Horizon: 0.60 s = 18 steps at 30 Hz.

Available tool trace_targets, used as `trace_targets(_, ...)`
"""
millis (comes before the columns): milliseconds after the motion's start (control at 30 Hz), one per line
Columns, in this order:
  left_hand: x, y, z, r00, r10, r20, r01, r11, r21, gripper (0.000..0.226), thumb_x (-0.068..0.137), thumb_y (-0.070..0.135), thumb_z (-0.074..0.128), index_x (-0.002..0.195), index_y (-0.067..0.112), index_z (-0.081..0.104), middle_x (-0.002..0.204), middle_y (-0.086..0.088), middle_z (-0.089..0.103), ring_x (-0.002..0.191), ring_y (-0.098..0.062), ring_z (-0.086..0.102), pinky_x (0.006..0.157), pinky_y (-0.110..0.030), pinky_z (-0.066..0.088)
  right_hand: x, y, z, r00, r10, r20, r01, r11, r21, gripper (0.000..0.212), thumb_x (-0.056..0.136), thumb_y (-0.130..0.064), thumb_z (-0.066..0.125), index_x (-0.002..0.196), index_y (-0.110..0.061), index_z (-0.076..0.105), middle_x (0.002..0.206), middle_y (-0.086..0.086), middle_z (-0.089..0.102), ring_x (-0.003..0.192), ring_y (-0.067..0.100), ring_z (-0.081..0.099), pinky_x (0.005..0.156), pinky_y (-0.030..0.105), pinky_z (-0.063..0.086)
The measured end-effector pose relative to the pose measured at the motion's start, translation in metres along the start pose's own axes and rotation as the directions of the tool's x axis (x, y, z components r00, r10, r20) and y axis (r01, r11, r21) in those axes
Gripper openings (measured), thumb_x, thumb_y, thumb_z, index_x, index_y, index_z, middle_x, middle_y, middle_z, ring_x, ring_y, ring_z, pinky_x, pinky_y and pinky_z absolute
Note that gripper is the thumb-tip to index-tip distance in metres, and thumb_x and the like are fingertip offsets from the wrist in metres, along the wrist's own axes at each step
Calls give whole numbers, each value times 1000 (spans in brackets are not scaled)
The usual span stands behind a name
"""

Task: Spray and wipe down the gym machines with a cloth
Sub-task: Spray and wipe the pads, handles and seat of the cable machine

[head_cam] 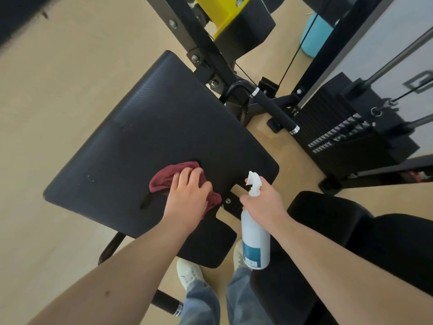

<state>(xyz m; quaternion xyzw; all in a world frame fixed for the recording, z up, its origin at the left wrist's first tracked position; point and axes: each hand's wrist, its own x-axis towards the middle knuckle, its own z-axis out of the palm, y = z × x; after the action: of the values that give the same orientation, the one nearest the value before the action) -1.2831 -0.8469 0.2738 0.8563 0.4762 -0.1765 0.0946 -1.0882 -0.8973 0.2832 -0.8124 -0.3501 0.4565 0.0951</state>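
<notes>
Head view: the left hand (pixel 187 193) presses a maroon cloth (pixel 161 178) onto the near part of the machine's black pad (pixel 152 118). Its fingers (pixel 194 174) are curled over the bunched fabric and grip it. The right hand (pixel 264 207) holds a white spray bottle (pixel 255 240) by the neck, fingers wrapped around it. The bottle sits just off the pad's near right corner, with the nozzle aimed roughly toward the pad. The step in hand appears to be wiping the pad. To do it well, flatten the palm enough to spread the cloth. Work in overlapping strokes from the near edge toward the far end by the steel upright (pixel 187 31). Cover the corners and the notch beside the bottle, where a bunched cloth tends to skip. A few pale specks (pixel 90 178) left of the cloth may be spray droplets, so treat that zone as unwiped. Hold the bottle upright and clear of the pad during strokes. Limits of the view: whether a finger rests on the trigger cannot be told, since the back of the hand faces the camera. The liquid level is not readable through the bottle wall. The pad's underside and supports are mostly hidden. A second pad (pixel 328 207) at right is partly covered by the right forearm, and the weight stack (pixel 346 134) is only partly in view. Wetness on the dark surface is hard to judge.
</notes>
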Motion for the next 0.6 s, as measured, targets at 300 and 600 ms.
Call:
trace_targets(300, 9, 8, 8, 967, 97, -235, -165, 942, -291, 19, 91, 24, 74, 97, 22, 56, 144, -15, 52, 141, -39, 45, 116, -61, 37, 13, 27, -13, 951, 303, 54, -303, 887, 349, 25, 97, -29, 64, 116, -20, 50, 92, -1, 54, 83, 17, 57, 74, 30, 48)
trace_targets(600, 23, 7, 21, 980, 92, -179, -138, 953, -269, 51, 77, 30, 88, 113, 13, 57, 133, -16, 48, 123, -37, 59, 99, -52, 56, 24, 25, -13, 952, 296, 83, -307, 920, 244, 30, 93, -33, 71, 110, -21, 49, 87, -3, 52, 77, 17, 55, 78, 31, 51)
